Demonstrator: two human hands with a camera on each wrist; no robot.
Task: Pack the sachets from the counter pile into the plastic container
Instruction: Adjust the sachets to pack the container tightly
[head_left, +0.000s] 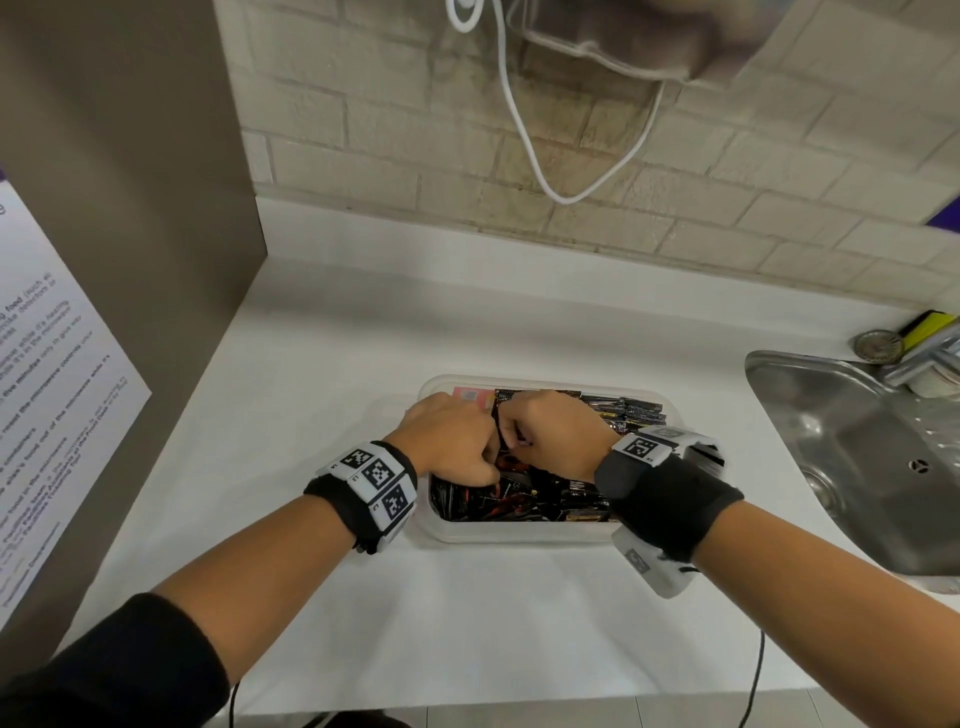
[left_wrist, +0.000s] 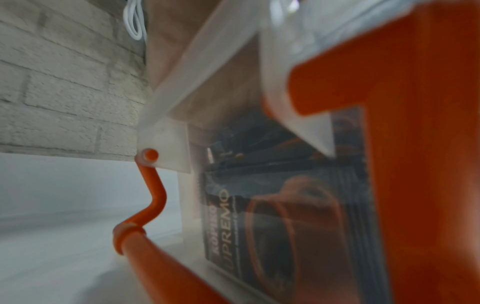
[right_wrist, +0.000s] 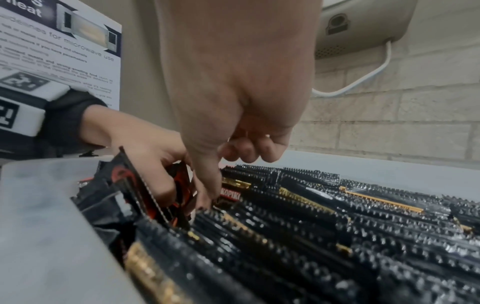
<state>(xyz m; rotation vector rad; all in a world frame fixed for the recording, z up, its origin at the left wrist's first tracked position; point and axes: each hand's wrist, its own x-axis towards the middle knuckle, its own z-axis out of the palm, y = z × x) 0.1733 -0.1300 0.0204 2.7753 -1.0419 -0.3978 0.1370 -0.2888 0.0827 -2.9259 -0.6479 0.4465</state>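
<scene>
Reaching into the plastic container (head_left: 524, 535), both hands meet over its left part. The container sits on the white counter (head_left: 467, 623), just left of the metal sink (head_left: 852, 467). It is full of black sachets (right_wrist: 311, 216) standing on edge in tight rows (some have gold print, some have red).

The left hand (head_left: 452, 441) has its fingers curled round a few black and red sachets (right_wrist: 179, 185) and holds them upright. The right hand (head_left: 550, 431) is right beside it, touching it, with fingers bent down. Its thumb (right_wrist: 207, 185) and a fingertip pinch the same little bunch from the other side, while its other fingers curl in above the rows.

Through the clear side of the container, seen from the left wrist, one sachet (left_wrist: 272, 226) shows a picture of a red cup. An orange handle (left_wrist: 153, 195) is clipped to that side.

A white cable (head_left: 524, 130) hangs down the brick wall (head_left: 727, 182) behind. A printed notice (head_left: 47, 415) hangs on the brown panel at the left.
</scene>
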